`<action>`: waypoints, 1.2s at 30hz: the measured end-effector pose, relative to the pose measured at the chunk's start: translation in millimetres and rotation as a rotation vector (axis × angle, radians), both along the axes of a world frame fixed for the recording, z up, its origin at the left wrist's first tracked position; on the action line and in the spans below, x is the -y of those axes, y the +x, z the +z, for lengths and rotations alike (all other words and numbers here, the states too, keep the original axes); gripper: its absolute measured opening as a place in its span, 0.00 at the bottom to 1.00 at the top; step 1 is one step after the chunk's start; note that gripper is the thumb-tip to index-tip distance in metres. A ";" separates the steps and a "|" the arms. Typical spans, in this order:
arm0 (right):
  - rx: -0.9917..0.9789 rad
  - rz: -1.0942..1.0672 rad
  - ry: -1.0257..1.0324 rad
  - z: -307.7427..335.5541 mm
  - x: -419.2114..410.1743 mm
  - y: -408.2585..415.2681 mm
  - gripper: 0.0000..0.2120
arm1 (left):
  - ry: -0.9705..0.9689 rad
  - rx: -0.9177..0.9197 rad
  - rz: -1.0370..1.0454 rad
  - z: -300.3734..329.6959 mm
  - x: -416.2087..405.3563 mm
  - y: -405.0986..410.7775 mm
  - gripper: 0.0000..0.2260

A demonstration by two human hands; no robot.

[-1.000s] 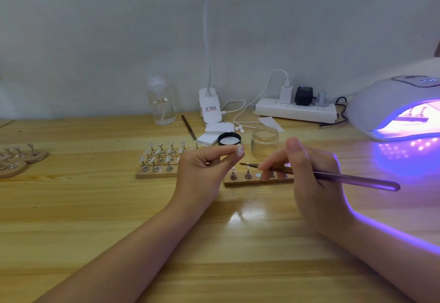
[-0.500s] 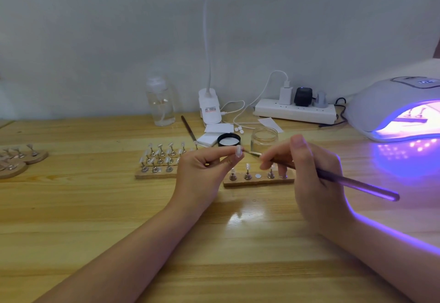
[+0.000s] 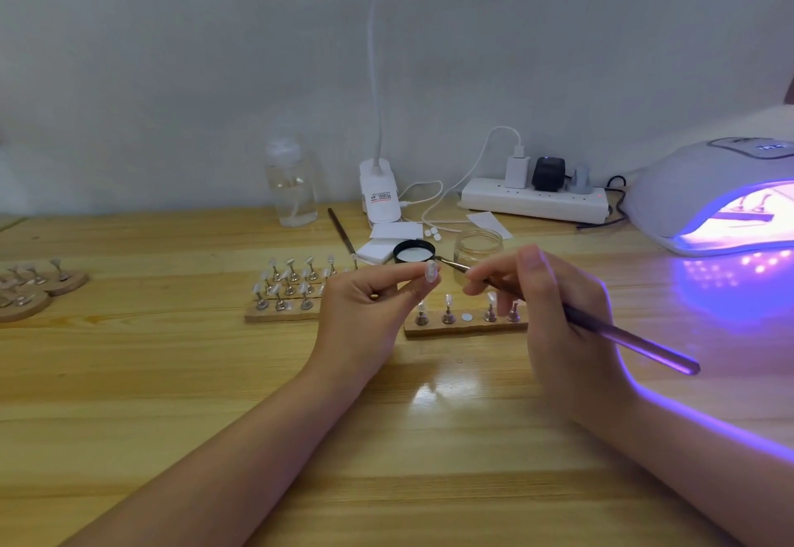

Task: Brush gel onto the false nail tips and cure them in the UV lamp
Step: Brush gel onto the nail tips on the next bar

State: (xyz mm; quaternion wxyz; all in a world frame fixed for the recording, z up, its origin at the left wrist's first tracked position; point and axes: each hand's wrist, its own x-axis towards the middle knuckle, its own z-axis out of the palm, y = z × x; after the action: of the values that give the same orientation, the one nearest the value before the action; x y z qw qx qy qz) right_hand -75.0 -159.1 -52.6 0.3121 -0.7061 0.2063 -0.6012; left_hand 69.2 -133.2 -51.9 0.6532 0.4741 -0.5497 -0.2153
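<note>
While L hand [image 3: 365,305] pinches nail tip [image 3: 430,271], R hand [image 3: 554,310] grips brush [image 3: 601,327], bristles just beside tip.

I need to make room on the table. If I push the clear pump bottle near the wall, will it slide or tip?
The pump bottle is tall and narrow, so a high push would likely tip it. It looks partly filled, so probably fairly light. Pushing low should slide it.
</note>
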 end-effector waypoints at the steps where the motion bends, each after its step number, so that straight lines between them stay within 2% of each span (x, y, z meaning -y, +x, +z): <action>1: -0.020 -0.005 0.002 -0.3 0.7 0.1 0.18 | 0.004 -0.006 0.000 0.0 0.0 -0.3 0.07; 9: 0.031 0.032 0.037 0.2 2.6 -4.1 0.21 | 0.032 0.053 0.064 0.5 -1.9 1.1 0.03; 14: 0.022 -0.006 0.003 1.0 5.8 -5.4 0.18 | 0.103 -0.041 0.078 3.0 -7.0 0.9 0.03; 17: 0.002 -0.024 -0.013 0.9 4.5 -6.0 0.16 | 0.104 -0.036 0.054 5.1 -8.7 0.0 0.02; 27: -0.160 -0.121 -0.190 4.6 2.0 -4.5 0.14 | 0.048 0.063 0.031 1.4 -5.7 -0.1 0.10; 31: -0.203 -0.152 -0.238 2.6 3.7 -5.1 0.17 | 0.057 0.094 0.023 0.1 -4.9 0.1 0.09; 36: -0.148 -0.140 -0.174 -0.7 5.4 -6.7 0.21 | 0.070 0.095 0.035 -1.1 -3.8 0.4 0.10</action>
State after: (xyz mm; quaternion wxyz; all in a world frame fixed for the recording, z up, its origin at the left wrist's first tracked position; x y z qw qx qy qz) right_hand -81.6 -164.5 -53.3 0.1907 -0.7569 0.2246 -0.5833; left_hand 69.6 -129.4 -53.0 0.6132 0.5160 -0.5637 -0.2001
